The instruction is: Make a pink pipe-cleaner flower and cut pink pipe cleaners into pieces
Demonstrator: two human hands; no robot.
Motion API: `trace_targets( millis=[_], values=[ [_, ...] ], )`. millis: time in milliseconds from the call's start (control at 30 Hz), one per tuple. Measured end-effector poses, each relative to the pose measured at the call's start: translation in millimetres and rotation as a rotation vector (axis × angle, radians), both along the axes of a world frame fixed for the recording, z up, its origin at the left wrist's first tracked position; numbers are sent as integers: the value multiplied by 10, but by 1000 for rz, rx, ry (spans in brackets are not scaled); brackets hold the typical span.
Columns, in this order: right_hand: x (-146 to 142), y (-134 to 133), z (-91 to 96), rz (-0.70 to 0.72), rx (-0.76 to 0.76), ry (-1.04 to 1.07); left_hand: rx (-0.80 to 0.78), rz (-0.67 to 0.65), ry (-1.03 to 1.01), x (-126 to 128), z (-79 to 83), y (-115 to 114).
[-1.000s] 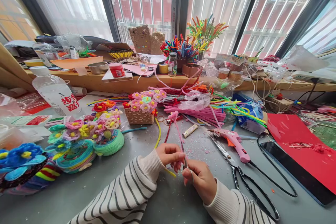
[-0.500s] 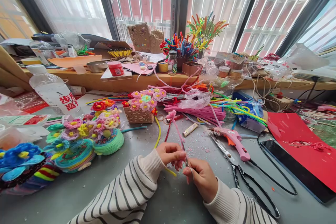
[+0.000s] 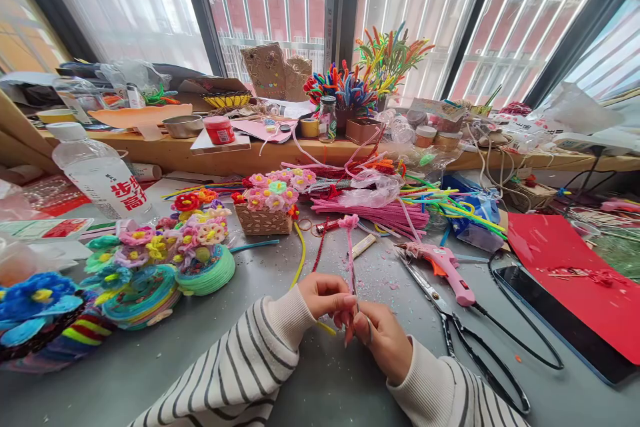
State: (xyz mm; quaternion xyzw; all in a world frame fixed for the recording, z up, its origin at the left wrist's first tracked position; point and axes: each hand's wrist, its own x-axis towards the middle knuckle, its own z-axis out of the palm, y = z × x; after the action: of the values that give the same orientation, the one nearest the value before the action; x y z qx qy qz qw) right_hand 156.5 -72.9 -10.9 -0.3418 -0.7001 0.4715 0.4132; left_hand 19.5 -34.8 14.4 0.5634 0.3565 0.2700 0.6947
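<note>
My left hand (image 3: 326, 299) is closed in a pinch on a pink pipe cleaner (image 3: 349, 240) that points away from me, its far end bent into a fuzzy tuft. Small metal scissors (image 3: 355, 285) are in my right hand (image 3: 383, 339), which has its thumb at a handle ring. The blades lie along the pipe cleaner, close to my left fingertips; whether they touch it is hard to see. Under my hands a yellow pipe cleaner (image 3: 301, 257) lies on the grey table (image 3: 330, 393). A dark red pipe cleaner (image 3: 320, 247) is just beyond.
Flower-topped pots (image 3: 207, 273) stand at the left near a water bottle (image 3: 100, 173). A woven basket of pink flowers (image 3: 265, 219) and a pink pipe-cleaner bundle (image 3: 370, 213) lie ahead. Rightward are large scissors (image 3: 443, 307), a glue gun (image 3: 450, 273), a phone (image 3: 555, 320) and red paper (image 3: 565, 267).
The pink pipe cleaner's tufted end has swung to the right, over the small cream-coloured stick. My right hand has turned slightly with the small scissors, while my left hand has hardly moved.
</note>
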Motion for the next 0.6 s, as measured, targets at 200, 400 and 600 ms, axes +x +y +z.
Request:
trace_targets(
  millis=[200,400,600],
  values=[
    [13,9,4,-68,-7,-34,17,-5,11,-2,13,-2],
    [3,16,-8,-173,-10,-74,25,41,36,-6,13,10],
    [-4,8,15,-82,22,-41,40,35,21,-2,17,2]
  ],
)
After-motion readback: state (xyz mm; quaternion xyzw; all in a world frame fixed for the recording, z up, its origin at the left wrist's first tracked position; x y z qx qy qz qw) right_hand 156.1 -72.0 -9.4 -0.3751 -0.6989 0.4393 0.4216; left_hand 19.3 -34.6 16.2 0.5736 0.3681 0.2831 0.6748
